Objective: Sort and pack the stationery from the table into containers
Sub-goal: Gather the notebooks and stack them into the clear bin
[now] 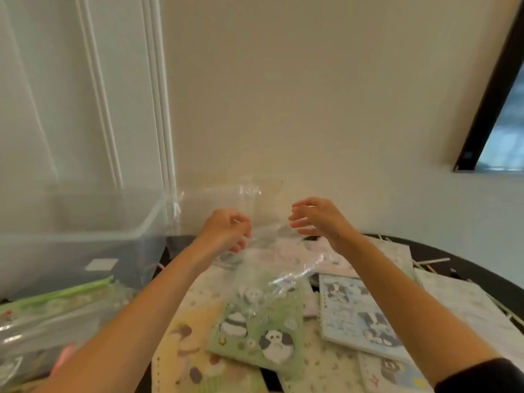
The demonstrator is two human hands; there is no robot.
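Note:
A clear plastic bag (255,211) hangs in the air between my two raised hands, over the far part of the table. My left hand (226,229) pinches its left edge. My right hand (317,219) is at its right edge with the fingers curled and slightly spread; whether it grips the film I cannot tell. Below lie a green panda notebook (263,330), a blue spiral notebook (357,316) and a cream illustrated sheet (184,350).
A large clear storage bin (85,231) stands at the left. In front of it lies a zip pouch with a green strip (56,302). More patterned sheets (467,304) and thin sticks cover the dark round table (442,251) at the right. A wall is close behind.

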